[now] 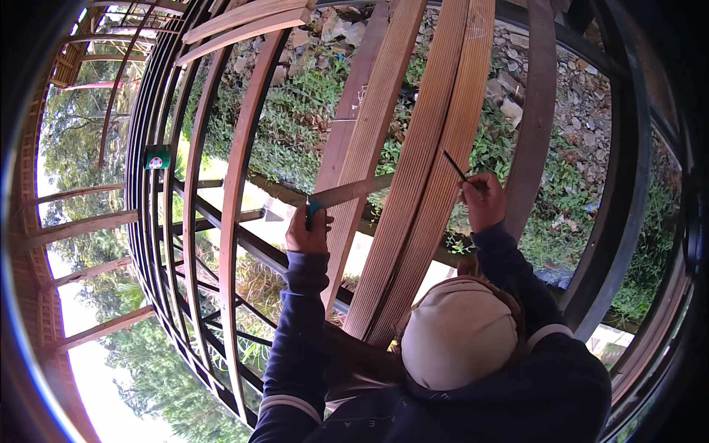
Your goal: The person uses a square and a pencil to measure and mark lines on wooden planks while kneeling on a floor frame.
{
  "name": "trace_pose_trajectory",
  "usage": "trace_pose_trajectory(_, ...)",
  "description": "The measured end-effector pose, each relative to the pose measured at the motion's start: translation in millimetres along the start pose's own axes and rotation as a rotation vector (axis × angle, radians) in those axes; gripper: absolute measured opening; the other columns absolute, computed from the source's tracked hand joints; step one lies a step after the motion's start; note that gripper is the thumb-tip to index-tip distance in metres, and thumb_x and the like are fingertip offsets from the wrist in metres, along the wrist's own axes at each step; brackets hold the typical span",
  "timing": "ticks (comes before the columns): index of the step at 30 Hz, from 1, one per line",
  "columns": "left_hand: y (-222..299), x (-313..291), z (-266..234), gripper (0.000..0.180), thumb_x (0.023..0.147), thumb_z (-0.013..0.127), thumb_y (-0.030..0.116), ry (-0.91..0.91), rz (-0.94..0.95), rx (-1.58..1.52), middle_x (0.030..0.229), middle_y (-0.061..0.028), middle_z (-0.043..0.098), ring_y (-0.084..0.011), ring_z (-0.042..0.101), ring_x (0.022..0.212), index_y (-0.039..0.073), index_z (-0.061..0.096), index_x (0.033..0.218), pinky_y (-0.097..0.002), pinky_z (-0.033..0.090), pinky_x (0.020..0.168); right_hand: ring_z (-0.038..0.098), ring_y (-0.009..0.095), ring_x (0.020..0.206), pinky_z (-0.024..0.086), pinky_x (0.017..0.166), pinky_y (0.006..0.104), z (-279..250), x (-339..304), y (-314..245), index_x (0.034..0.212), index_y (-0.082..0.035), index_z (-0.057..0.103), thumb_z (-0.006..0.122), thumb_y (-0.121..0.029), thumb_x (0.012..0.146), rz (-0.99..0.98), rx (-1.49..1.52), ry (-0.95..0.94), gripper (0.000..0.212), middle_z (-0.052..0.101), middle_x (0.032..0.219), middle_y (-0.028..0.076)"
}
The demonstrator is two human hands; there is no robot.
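Teal covered the handle [316, 209] of a flat-bladed tool, which was held in the left hand [306, 232] with the fingers closed around the grip. The blade [354, 192] extended from the handle toward the right and slightly upward in the view; its long axis ran crosswise to the boards. It passed over a single ribbed board [380, 96], and its far end met the left edge of a pair of ribbed boards [406, 184] in the view; contact at that end could not be determined. The right hand [484, 199] pinched a slim dark stick [454, 165] between thumb and fingers. The stick was located above the right-hand board of the pair, with its free end directed to the upper left and its long axis oblique to the grooves. Whether its tip touched the wood could not be determined. The paired boards lay lengthwise side by side, a narrow dark seam between them, and sloped from upper right to lower left. A smooth dark board [535, 111] stood to their right. Green plants [288, 133] showed below, between the boards.
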State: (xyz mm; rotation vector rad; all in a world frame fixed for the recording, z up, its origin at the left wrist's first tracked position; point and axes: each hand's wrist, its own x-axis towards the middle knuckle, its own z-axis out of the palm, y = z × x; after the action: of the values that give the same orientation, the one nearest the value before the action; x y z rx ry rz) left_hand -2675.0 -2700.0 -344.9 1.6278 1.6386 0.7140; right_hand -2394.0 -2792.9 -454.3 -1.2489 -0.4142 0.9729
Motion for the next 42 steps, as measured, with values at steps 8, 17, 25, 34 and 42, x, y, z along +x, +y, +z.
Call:
trace_pose_trajectory(8,28.6,-32.0,-31.6,0.018,0.083,0.056,0.009,0.116,-0.003,-0.066,0.068,-0.0061,0.062,-0.0106,0.061,0.061,-0.001,0.054,0.098,-0.0231,0.049,0.055,0.049,0.011,0.062,0.042,0.056,0.0256,-17.2,-31.6,5.6,0.092,0.001,0.055,0.042,0.001,0.086,-0.463,-0.542,-0.148,0.014,0.049,0.07,0.005)
trace_pose_trajectory(17,16.2,-28.5,-18.6,0.024,0.074,0.063,0.011,0.068,0.244,0.153,0.078,-0.0132,0.06,-0.0261,0.061,0.068,0.001,0.059,0.095,-0.0316,0.048,0.062,0.054,0.011,0.069,0.044,0.061,0.024,4.2,-44.0,3.2,0.097,-0.003,0.057,0.054,-0.004,0.082,-0.364,-0.641,-0.255,0.015,0.056,0.081,0.003)
trace_pose_trajectory(25,-4.5,-36.6,2.0,0.023,0.071,0.062,0.011,-0.048,0.274,0.131,0.083,-0.0165,0.06,-0.0344,0.059,0.077,0.003,0.058,0.093,-0.0397,0.048,0.067,0.056,0.024,0.081,0.046,0.07,0.0327,15.6,-47.3,-7.7,0.104,-0.004,0.055,0.061,-0.006,0.071,-0.507,-0.941,-0.37,0.033,0.056,0.089,0.01)
trace_pose_trajectory(34,15.0,-51.8,-94.9,0.026,0.071,0.064,0.01,-0.034,0.267,0.055,0.083,-0.0154,0.06,-0.0272,0.061,0.072,0.0,0.057,0.095,-0.0326,0.048,0.064,0.052,0.033,0.094,0.043,0.083,0.0405,18.4,-57.0,-2.3,0.112,-0.004,0.051,0.063,-0.011,0.071,-0.632,-1.172,-0.572,0.044,0.055,0.102,0.016)
trace_pose_trajectory(42,-6.6,-62.3,-102.4,0.028,0.074,0.063,0.011,-0.009,0.165,0.015,0.08,-0.0133,0.059,-0.0217,0.059,0.072,0.0,0.057,0.098,-0.0309,0.046,0.067,0.051,0.033,0.096,0.042,0.084,0.0403,39.8,-63.6,3.5,0.112,-0.003,0.051,0.062,-0.011,0.071,-0.654,-1.185,-0.742,0.043,0.054,0.104,0.016)
